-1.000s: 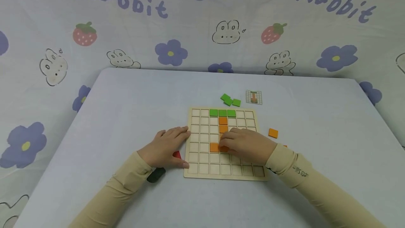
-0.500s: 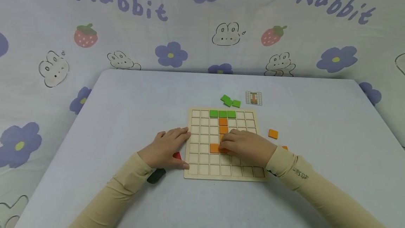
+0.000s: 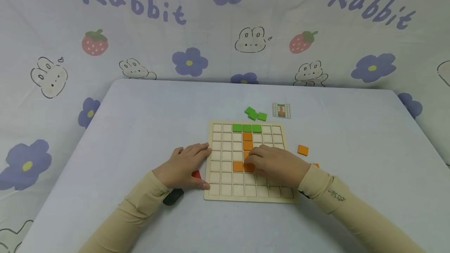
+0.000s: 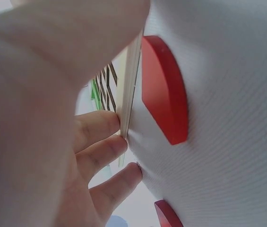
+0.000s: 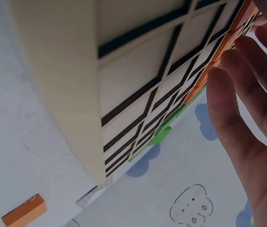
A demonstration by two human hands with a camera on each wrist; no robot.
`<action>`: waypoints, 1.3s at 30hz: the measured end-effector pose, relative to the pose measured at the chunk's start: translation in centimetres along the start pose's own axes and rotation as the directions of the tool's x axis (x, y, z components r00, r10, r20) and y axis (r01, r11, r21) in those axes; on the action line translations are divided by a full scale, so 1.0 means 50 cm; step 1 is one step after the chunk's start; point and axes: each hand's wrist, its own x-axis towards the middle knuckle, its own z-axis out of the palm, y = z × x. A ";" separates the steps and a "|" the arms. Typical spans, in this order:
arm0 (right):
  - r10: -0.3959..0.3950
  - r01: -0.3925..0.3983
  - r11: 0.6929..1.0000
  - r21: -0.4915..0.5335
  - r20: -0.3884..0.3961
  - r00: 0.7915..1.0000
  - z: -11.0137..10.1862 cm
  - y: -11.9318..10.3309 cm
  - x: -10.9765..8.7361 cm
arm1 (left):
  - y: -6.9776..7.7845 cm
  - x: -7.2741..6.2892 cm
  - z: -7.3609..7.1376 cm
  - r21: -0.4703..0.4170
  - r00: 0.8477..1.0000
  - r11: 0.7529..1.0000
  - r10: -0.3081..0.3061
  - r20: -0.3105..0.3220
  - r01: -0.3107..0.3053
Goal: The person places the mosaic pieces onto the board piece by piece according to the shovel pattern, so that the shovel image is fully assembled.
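A wooden grid board (image 3: 226, 188) lies on the table, with a row of green tiles (image 3: 247, 128) along its far side and a column of orange tiles (image 3: 247, 145) below it. My left hand (image 3: 183, 167) rests along the board's left edge, fingers spread; in the left wrist view fingertips touch that edge. Over the column's lower end, my right hand (image 3: 275, 163) has its thumb and index finger at an orange tile (image 3: 249, 168), which sits right of another orange tile (image 3: 238, 166). The right wrist view does not show this grip well.
Loose green tiles (image 3: 252, 115) and a small pattern card (image 3: 281, 110) lie beyond the board. To its right are loose orange tiles (image 3: 303, 150), one partly behind the right sleeve. Red pieces (image 4: 164, 90) lie by the left hand, and a dark object (image 3: 173, 197) under the left wrist.
Both hands stay almost in place. The right fingers shift only slightly at the orange tile, showing a little more of it. The whole head view drops slightly.
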 end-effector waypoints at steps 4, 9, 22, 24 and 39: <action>0.013 -0.013 1.000 0.012 -0.032 0.999 0.003 0.004 -0.012 | -0.004 -0.003 0.004 0.004 1.000 1.000 0.008 -0.009 -0.008; 0.095 -0.094 0.995 0.016 -0.053 0.994 -0.015 0.009 -0.045 | -0.006 -0.005 0.006 0.002 1.000 1.000 0.023 -0.016 -0.023; 0.322 -0.322 0.947 -0.012 0.020 0.947 -0.039 0.036 -0.140 | -0.007 -0.009 0.008 0.002 1.000 1.000 0.020 -0.011 -0.020; 0.318 -0.318 0.948 -0.022 0.003 0.948 -0.037 0.040 -0.152 | -0.007 -0.010 0.007 0.002 1.000 1.000 0.021 -0.013 -0.021; 0.371 -0.373 0.926 -0.053 -0.040 0.928 -0.035 0.070 -0.228 | -0.009 -0.009 0.007 -0.006 1.000 1.000 0.021 -0.014 -0.021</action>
